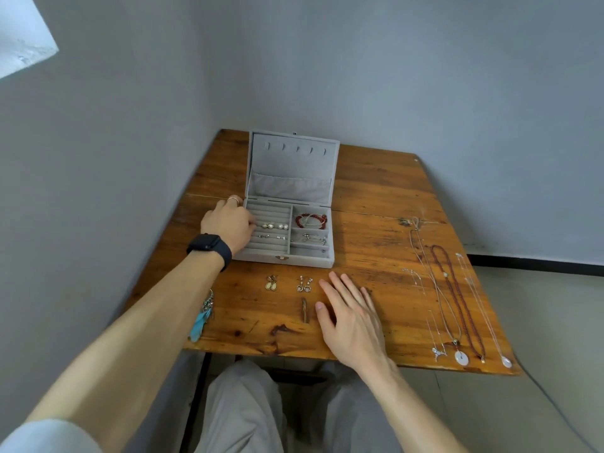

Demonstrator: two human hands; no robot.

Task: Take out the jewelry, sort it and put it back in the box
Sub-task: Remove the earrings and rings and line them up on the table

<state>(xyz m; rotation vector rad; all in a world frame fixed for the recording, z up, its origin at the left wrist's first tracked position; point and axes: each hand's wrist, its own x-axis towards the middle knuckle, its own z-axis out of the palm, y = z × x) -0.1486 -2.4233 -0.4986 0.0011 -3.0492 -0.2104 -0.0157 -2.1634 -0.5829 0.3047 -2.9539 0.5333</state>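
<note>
I saw the left hand (228, 223) inside the grey box (281, 259) by the table's (376, 197) far-left corner, fingers curled, grip unclear. Pearl earrings (274, 225) lay just right of them, their row running left-right. The right hand (349, 308) lay flat, fingers straight, farther off.

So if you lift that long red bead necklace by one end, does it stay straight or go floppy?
Probably floppy: the red bead necklace lies as a long thin loop of small beads, so it should droop and swing. It looks light. Pushed sideways, it would likely bunch up and could tangle with the thin silver chains beside it.
</note>
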